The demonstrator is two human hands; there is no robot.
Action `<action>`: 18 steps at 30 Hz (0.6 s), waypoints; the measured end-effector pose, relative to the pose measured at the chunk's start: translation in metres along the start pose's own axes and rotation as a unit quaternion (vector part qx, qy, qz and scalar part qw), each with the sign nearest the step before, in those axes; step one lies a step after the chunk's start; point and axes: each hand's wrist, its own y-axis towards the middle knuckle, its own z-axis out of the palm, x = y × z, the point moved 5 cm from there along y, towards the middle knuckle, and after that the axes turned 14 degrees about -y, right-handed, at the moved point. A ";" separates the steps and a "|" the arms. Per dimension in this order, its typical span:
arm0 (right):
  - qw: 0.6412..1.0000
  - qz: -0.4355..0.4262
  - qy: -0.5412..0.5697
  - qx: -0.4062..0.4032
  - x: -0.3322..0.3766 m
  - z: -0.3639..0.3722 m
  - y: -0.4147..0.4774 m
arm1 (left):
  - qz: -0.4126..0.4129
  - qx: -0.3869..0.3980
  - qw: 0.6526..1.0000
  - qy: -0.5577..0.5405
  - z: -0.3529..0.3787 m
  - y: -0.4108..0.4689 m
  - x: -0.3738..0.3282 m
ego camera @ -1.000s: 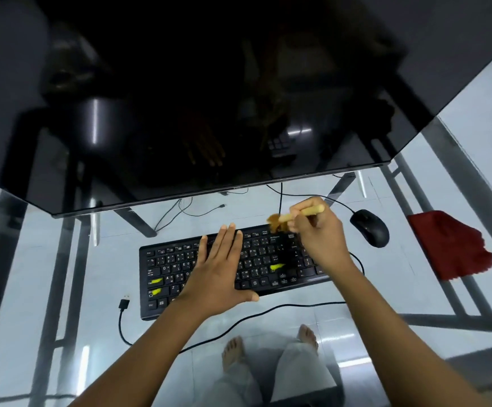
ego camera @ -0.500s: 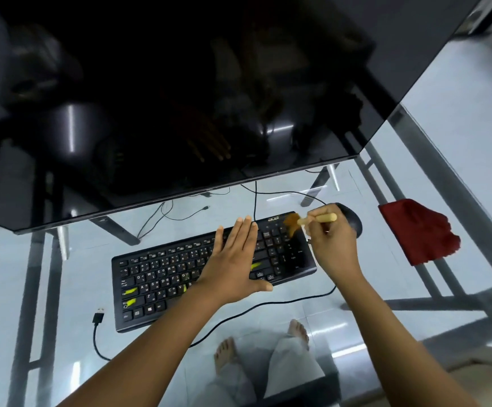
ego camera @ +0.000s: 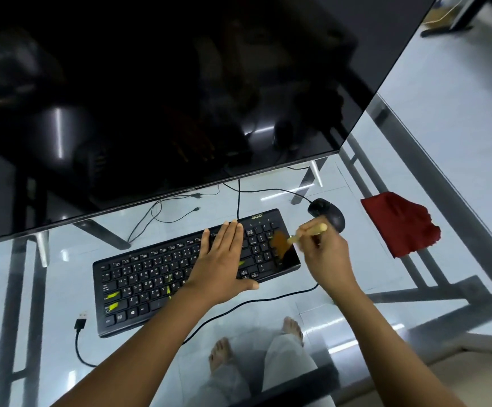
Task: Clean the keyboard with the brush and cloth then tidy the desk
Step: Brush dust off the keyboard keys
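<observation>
A black keyboard with a few yellow-marked keys lies at an angle on the glass desk. My left hand rests flat on its right-middle part, fingers together. My right hand grips a small brush with a pale wooden handle. Its brown bristles touch the number pad at the keyboard's right end. A red cloth lies crumpled on the desk to the right, apart from both hands.
A large dark monitor overhangs the back of the desk. A black mouse sits just behind my right hand. The keyboard's cable and loose USB plug trail at the front left. My legs and feet show through the glass.
The brush has swept from the keyboard's top edge down onto the number pad at the right end. My left hand stays flat on the keys. The view has shifted left.
</observation>
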 end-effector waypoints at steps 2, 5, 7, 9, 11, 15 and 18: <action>0.997 -0.008 0.038 -0.070 0.002 -0.012 -0.001 | -0.007 -0.003 1.000 0.002 0.000 0.000 -0.001; 0.991 -0.014 0.092 0.093 0.006 0.009 -0.006 | -0.016 -0.009 1.000 0.005 0.002 0.001 -0.004; 0.991 -0.009 0.065 0.120 -0.003 0.016 -0.007 | -0.022 -0.010 1.000 0.000 0.002 0.004 -0.008; 0.995 0.029 0.084 0.047 -0.018 0.001 0.002 | -0.026 -0.011 1.000 -0.003 0.002 0.008 -0.013; 0.983 0.081 0.161 -0.019 -0.034 -0.021 0.011 | -0.024 -0.016 1.000 -0.010 0.000 0.013 -0.022; 0.959 0.140 0.233 -0.078 -0.073 -0.065 0.029 | 0.001 -0.031 0.999 -0.019 -0.004 0.034 -0.054; 0.962 0.147 0.198 -0.114 -0.100 -0.087 0.043 | 0.031 -0.035 0.999 -0.024 0.000 0.060 -0.089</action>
